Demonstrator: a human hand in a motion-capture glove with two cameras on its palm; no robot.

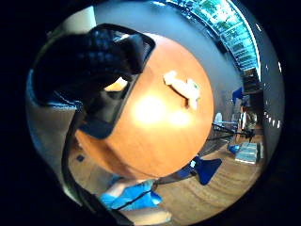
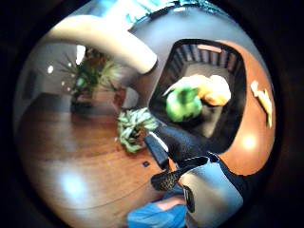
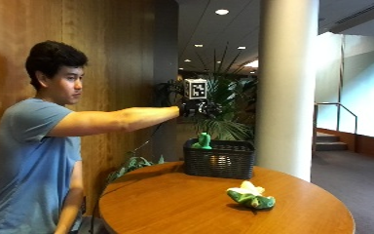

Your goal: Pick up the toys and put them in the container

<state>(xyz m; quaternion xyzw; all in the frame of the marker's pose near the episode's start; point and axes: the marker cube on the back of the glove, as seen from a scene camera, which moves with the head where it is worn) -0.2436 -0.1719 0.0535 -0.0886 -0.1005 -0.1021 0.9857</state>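
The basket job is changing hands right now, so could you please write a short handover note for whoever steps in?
Right hand: raised above the black basket, holding nothing.
In the basket: a green toy and an orange-yellow toy; the green one pokes above the rim in the outside view.
On the round wooden table: one green and cream toy, lying apart from the basket.
Done: two toys are in.
Left: pick up the green and cream toy and put it in the basket.
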